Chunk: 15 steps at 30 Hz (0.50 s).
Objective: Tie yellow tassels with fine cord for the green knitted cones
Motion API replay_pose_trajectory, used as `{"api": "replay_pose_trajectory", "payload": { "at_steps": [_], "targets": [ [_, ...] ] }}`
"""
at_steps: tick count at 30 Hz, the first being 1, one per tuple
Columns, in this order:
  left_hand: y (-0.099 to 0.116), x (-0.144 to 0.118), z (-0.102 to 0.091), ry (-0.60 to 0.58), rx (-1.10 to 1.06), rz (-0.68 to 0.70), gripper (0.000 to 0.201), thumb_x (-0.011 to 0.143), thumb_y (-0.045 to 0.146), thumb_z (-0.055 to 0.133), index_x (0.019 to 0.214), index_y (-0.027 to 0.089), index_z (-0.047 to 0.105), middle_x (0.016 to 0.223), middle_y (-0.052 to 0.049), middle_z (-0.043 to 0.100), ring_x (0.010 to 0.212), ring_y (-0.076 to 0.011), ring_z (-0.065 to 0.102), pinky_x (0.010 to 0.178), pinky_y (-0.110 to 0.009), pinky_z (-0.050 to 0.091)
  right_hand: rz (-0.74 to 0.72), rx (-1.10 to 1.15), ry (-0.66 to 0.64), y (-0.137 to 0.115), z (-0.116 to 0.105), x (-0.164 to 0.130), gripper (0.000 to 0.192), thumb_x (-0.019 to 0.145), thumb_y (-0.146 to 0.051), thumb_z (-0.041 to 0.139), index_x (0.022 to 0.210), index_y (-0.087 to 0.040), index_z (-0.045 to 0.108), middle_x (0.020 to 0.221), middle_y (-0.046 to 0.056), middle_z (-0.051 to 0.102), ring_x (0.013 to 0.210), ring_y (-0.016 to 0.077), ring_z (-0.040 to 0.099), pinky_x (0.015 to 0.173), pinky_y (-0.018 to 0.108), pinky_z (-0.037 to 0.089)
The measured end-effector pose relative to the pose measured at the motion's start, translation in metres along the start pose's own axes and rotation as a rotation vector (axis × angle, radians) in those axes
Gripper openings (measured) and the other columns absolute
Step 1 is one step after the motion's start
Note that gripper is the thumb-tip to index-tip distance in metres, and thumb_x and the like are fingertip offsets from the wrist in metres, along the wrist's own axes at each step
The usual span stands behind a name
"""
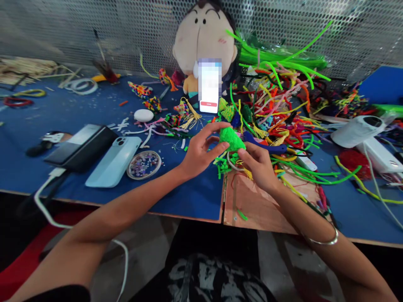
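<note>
A bright green fuzzy piece (pixel 231 139), shaped like a rounded cone, is held up between both hands above the table. My left hand (pixel 203 149) grips its left side, thumb below and fingers on top. The fingertips of my right hand (pixel 258 161) pinch its lower right end. Beneath it lie short green cut bits (pixel 224 164) and a tool with dark blue handles (pixel 266 144), partly hidden by my right hand. Small colourful woven pieces with yellow tassels (pixel 190 115) lie just beyond my left hand.
A lit phone (pixel 210 86) leans on a plush doll (pixel 204 33) at the back. Tangled pipe cleaners (pixel 280 100) fill the right. On the left are a light blue phone (pixel 115 161), a black power bank (pixel 82 147) with a white cable, and a bead dish (pixel 144 165).
</note>
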<state>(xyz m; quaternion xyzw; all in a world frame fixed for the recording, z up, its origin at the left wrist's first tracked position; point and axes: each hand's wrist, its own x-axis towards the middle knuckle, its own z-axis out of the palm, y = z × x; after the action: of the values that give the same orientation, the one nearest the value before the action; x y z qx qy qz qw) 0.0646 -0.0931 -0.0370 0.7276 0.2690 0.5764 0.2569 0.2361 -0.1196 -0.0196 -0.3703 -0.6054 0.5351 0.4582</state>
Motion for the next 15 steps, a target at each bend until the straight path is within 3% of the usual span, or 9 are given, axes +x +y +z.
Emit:
{"api": "replay_pose_trajectory", "payload": {
  "at_steps": [4,7,10,12,15],
  "targets": [
    [-0.0012,-0.0005,-0.0018,-0.098,0.112,0.070,0.063,0.079,0.037,0.066,0.135,0.032,0.038,0.129,-0.006,0.054,0.109,-0.0198,0.057,0.084,-0.032,0.055,0.030,0.071,0.034,0.0049,-0.0034,0.0015,0.040,0.081,-0.055,0.057,0.067,-0.018,0.053,0.050,-0.008,0.028,0.041,0.0039,0.022,0.039,0.020,0.021],
    [-0.0028,-0.0003,-0.0019,-0.088,0.264,0.135,0.069,0.078,0.037,0.067,0.139,0.030,0.034,0.126,-0.007,0.056,0.111,-0.0221,0.056,0.090,-0.037,0.052,0.041,0.078,0.025,0.0061,-0.0046,0.0021,0.044,0.084,-0.056,0.053,0.062,-0.018,0.051,0.047,-0.009,0.025,0.040,0.0037,0.018,0.038,0.020,0.016],
    [-0.0039,0.0000,-0.0018,-0.075,0.289,0.171,0.066,0.080,0.033,0.066,0.138,0.029,0.034,0.129,-0.008,0.055,0.114,-0.0219,0.055,0.093,-0.037,0.050,0.034,0.041,0.003,0.0043,-0.0040,0.0029,0.042,0.085,-0.053,0.052,0.063,-0.017,0.052,0.049,-0.008,0.033,0.040,0.0028,0.020,0.038,0.020,0.020],
    [-0.0037,-0.0001,-0.0022,-0.088,0.266,0.184,0.066,0.081,0.030,0.065,0.139,0.028,0.033,0.129,-0.008,0.054,0.113,-0.0205,0.055,0.092,-0.035,0.050,-0.003,0.021,0.059,0.0027,-0.0034,0.0038,0.033,0.084,-0.049,0.056,0.071,-0.018,0.052,0.057,-0.007,0.042,0.041,0.0021,0.024,0.039,0.019,0.024],
    [-0.0008,-0.0006,-0.0028,-0.069,0.316,0.212,0.060,0.081,0.025,0.064,0.135,0.025,0.040,0.115,-0.007,0.057,0.104,-0.0180,0.057,0.088,-0.032,0.051,-0.023,0.006,0.119,0.0007,-0.0028,0.0044,0.026,0.079,-0.041,0.064,0.086,-0.022,0.049,0.064,-0.007,0.047,0.044,0.0034,0.035,0.042,0.019,0.032]
  ]
}}
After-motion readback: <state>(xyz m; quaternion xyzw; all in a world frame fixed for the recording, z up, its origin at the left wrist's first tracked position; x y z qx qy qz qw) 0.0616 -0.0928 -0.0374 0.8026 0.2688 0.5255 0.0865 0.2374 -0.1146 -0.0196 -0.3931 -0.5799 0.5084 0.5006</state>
